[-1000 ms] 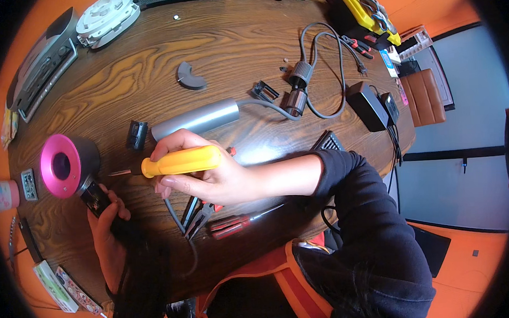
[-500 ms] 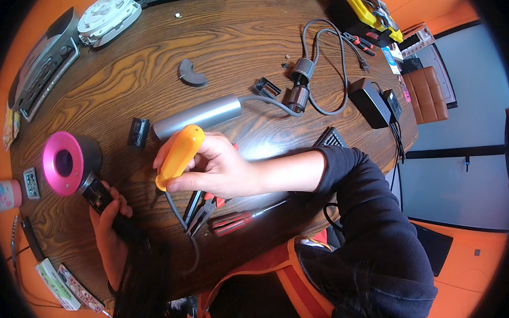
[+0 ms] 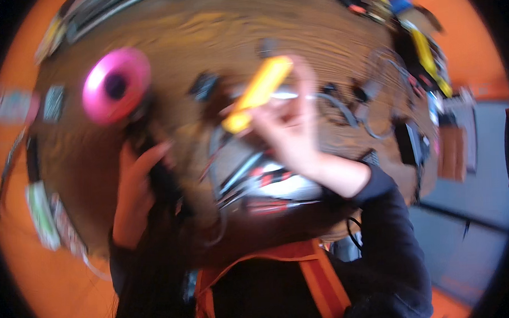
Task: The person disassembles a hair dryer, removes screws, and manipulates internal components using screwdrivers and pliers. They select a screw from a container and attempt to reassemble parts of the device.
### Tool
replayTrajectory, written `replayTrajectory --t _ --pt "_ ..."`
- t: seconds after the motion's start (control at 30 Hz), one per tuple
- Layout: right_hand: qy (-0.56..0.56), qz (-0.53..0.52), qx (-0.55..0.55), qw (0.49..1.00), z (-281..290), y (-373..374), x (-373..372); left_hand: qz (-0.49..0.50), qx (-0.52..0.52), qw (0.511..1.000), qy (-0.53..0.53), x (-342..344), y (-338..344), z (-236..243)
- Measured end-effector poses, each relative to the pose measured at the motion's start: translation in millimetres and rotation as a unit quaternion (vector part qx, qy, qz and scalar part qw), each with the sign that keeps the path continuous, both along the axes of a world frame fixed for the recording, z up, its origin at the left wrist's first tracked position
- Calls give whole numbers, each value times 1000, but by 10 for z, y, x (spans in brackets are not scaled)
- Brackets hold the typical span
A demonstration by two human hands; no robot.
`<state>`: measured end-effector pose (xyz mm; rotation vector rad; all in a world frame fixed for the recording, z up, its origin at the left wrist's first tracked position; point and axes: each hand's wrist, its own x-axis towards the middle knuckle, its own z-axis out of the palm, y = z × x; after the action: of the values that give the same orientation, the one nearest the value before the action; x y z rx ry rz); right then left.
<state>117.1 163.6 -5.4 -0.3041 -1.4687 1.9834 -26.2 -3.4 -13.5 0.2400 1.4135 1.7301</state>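
My left hand (image 3: 133, 181) is closed around the dark handle of a hair dryer (image 3: 98, 95) with a bright pink ring-shaped head. To its right, my right hand (image 3: 296, 134) grips a yellow-handled tool (image 3: 258, 93) over the table. The tool slants, its lower end toward the dryer, and blur hides its tip. Behind my right hand, a silver tube (image 3: 286, 95) is mostly covered. A grey cord (image 3: 213, 161) runs down between my hands. Below my right hand lie red-handled pliers (image 3: 261, 174) and a red-handled screwdriver (image 3: 268, 205).
On the wooden table (image 3: 203, 33), a small black part (image 3: 204, 85) lies between the dryer and the tool. A grey piece (image 3: 268, 46) sits farther back. Cables (image 3: 343, 107) and a black box (image 3: 407, 141) are at the right; a yellow-and-black toolbox (image 3: 423, 49) stands at the far right.
The view has shifted and blurred, so the table things appear farther right and higher. The dryer is carried slightly away from me; the yellow-handled tool moves a little right. Both stay gripped.
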Motion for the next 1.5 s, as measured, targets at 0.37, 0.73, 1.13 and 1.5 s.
replayTrajectory --t 0.37,0.73,1.13,1.5 --pt "21 -21 42 999 -42 21 -24 -44 46 997 -46 -73 14 -26" --pt "20 -30 49 998 -84 34 -9 -38 44 998 -28 -42 22 -49" --pt "22 -33 56 998 -80 40 -11 -41 47 998 -18 -41 26 -34" --pt "44 -27 88 995 -74 47 -14 -41 55 997 -20 -42 30 -34"
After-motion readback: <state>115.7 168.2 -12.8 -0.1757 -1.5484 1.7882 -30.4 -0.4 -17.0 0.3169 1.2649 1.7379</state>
